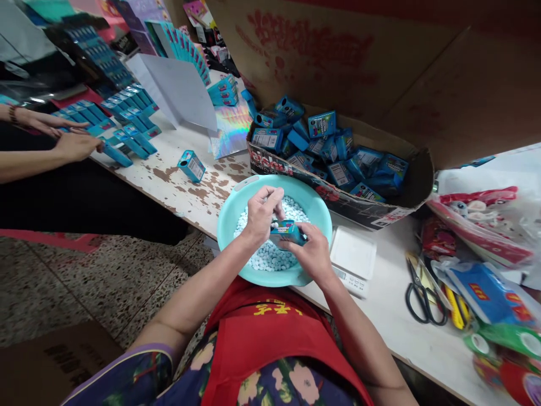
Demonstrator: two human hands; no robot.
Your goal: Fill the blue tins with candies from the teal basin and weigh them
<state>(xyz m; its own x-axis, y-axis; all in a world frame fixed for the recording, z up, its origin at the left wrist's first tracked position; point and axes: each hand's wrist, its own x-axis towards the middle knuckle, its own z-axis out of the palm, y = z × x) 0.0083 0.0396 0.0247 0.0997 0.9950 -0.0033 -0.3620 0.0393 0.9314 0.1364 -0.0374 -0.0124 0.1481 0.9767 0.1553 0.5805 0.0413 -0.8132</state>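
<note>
A turquoise plastic basin (226, 239) at the table's front edge holds a heap of small white candies (270, 259). Over it, my right hand (313, 251) grips a small blue printed candy box (285, 232) lying on its side, its end towards my left hand. My left hand (264, 214) is closed, fingers curled down at that end of the box, with a few white candies at the fingertips. The fingers partly hide the box's end. Another blue box (192, 166) stands alone on the table, left of the basin.
Behind the basin is a cardboard carton (406, 206) full of blue boxes. A white scale (353, 256), black scissors (425, 296) and tape rolls (479, 343) lie to the right. At left, another person's hands (71, 135) touch rows of blue boxes (131, 110).
</note>
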